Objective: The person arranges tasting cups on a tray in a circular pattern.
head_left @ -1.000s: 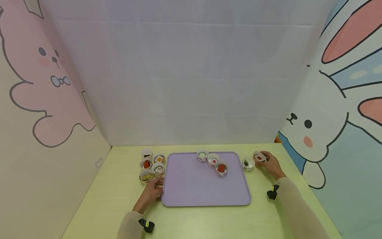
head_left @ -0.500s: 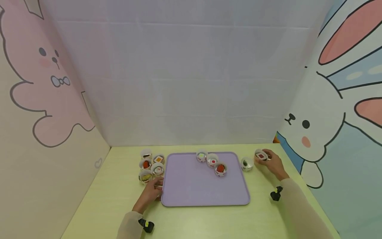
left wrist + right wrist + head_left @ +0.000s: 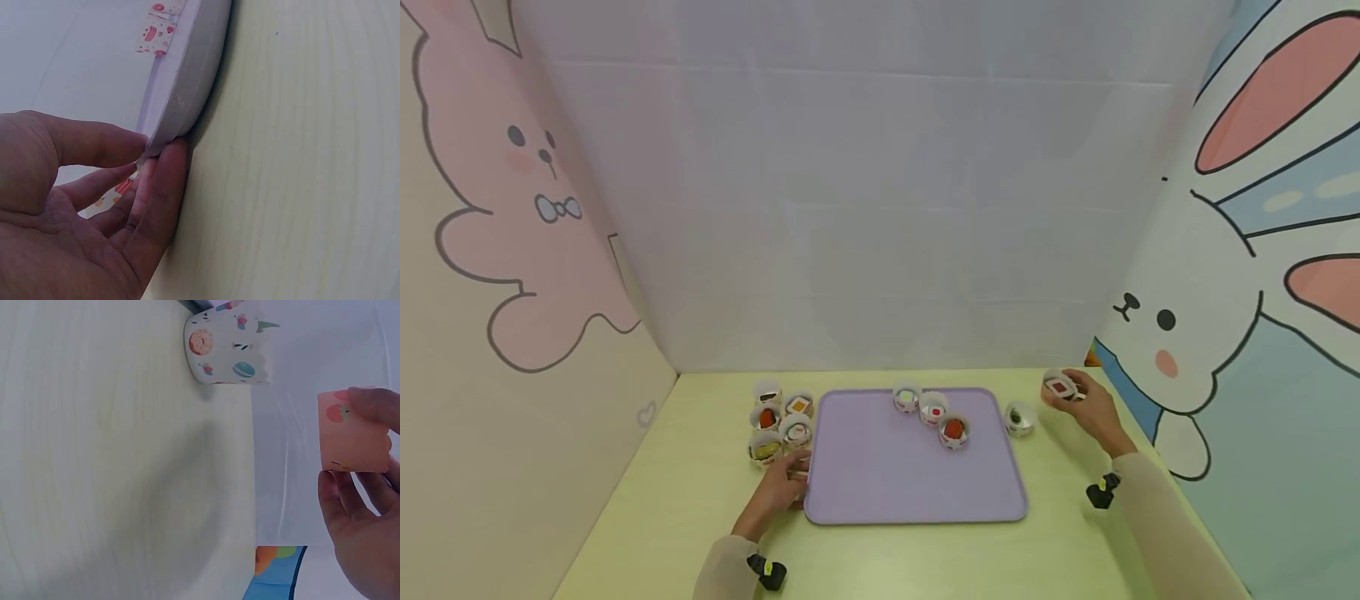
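Observation:
In the head view my right hand [image 3: 1092, 412] holds a paper baking cup [image 3: 1060, 385] with a white, red-centred piece inside, at the table's far right. Thumb and fingers grip its sides in the right wrist view, where the pink, strawberry-printed cup [image 3: 354, 434] is off the tabletop. My left hand [image 3: 772, 492] is at the left side of the lilac tray [image 3: 895, 492]. Seen from the left wrist, its thumb and fingers pinch the tray's rim [image 3: 178, 94]. On the tray stand three cups, among them one with an orange-red piece [image 3: 953, 429].
Several filled paper cups [image 3: 796, 431] cluster left of the tray, just beyond my left hand. Between the tray and my right hand stands a cup with a green-centred piece [image 3: 1019, 418]. A pale back wall [image 3: 865, 208] and rabbit-printed side walls [image 3: 1217, 350] enclose the table.
My right hand has moved slightly right and upward with its paper cup, away from the green-centred one. The left hand keeps its place at the tray. The head view has shifted slightly.

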Tool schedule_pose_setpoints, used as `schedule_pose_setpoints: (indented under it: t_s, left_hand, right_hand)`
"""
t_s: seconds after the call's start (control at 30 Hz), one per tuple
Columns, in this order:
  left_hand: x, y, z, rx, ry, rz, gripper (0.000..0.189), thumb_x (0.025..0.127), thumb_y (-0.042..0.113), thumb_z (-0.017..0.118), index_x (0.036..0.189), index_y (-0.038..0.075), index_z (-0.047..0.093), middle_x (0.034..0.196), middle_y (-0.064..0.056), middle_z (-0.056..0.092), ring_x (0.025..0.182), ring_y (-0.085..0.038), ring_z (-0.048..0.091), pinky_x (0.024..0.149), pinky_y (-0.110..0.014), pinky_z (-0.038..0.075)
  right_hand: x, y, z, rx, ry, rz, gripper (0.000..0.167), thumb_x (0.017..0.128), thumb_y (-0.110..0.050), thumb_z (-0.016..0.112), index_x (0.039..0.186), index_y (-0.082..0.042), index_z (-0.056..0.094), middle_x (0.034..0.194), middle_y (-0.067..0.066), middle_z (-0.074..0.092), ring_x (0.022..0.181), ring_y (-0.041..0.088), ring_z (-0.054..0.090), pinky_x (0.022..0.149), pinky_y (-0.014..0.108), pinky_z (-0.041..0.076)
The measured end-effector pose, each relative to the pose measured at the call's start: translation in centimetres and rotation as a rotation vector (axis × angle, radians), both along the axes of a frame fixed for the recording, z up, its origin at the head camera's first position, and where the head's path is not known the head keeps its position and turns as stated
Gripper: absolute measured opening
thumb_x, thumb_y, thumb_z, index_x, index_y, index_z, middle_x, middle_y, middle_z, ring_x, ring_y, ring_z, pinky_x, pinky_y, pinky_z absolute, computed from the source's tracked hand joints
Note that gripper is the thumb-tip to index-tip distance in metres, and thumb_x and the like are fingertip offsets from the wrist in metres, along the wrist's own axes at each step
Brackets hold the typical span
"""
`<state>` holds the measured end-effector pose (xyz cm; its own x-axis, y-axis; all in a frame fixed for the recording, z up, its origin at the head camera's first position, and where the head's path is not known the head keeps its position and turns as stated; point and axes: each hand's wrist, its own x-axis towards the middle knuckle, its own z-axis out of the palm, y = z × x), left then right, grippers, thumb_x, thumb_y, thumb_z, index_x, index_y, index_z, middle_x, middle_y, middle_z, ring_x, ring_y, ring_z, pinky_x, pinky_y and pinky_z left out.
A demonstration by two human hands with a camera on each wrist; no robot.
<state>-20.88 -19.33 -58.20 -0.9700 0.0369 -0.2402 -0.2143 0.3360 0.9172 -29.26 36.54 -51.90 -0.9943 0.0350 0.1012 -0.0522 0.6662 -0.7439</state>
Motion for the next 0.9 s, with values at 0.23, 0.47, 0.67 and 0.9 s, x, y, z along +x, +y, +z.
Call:
schedule_pose_setpoints:
  t_s: [0.23, 0.47, 0.67, 0.9]
  left_hand:
    - [0.1, 0.1, 0.2, -0.010, -0.011, 0.004, 0.058, 0.082, -0.009, 0.055, 0.139, 0.001, 0.049, 0.122, -0.019, 0.057, 0.095, -0.024, 0.060, 0.059, -0.038, 0.056]
    - [-0.1, 0.1, 0.3, -0.029, -0.011, 0.005, 0.058, 0.082, -0.008, 0.056, 0.139, 0.002, 0.050, 0.123, -0.019, 0.057, 0.096, -0.024, 0.058, 0.059, -0.036, 0.056]
    - [-0.2, 0.0, 0.2, -0.012, -0.007, 0.009, 0.059, 0.081, -0.009, 0.055, 0.139, 0.002, 0.050, 0.123, -0.019, 0.058, 0.096, -0.024, 0.060, 0.058, -0.037, 0.057]
    - [-0.1, 0.2, 0.2, -0.014, -0.010, 0.014, 0.059, 0.081, -0.009, 0.055, 0.138, 0.001, 0.050, 0.123, -0.019, 0.058, 0.096, -0.024, 0.060, 0.058, -0.036, 0.057]
  right_hand:
    - [0.7, -0.6, 1.5, 0.008, 0.043, 0.009, 0.072, 0.091, -0.034, 0.070, 0.148, -0.002, 0.039, 0.140, 0.030, 0.047, 0.107, 0.036, 0.056, 0.069, 0.023, 0.049]
    - [1.3, -0.9, 2.5, 0.018, 0.058, 0.037, 0.073, 0.091, -0.037, 0.068, 0.148, -0.004, 0.039, 0.141, 0.028, 0.047, 0.104, 0.032, 0.058, 0.067, 0.020, 0.050]
    - [2.2, -1.1, 3.3, 0.032, 0.081, 0.058, 0.072, 0.091, -0.037, 0.068, 0.148, -0.004, 0.039, 0.141, 0.027, 0.048, 0.112, 0.041, 0.058, 0.072, 0.016, 0.048]
    - [3.8, -2.1, 4.6, 0.025, 0.111, 0.074, 0.069, 0.092, -0.031, 0.068, 0.148, -0.003, 0.039, 0.140, 0.027, 0.049, 0.113, 0.045, 0.059, 0.069, 0.015, 0.049]
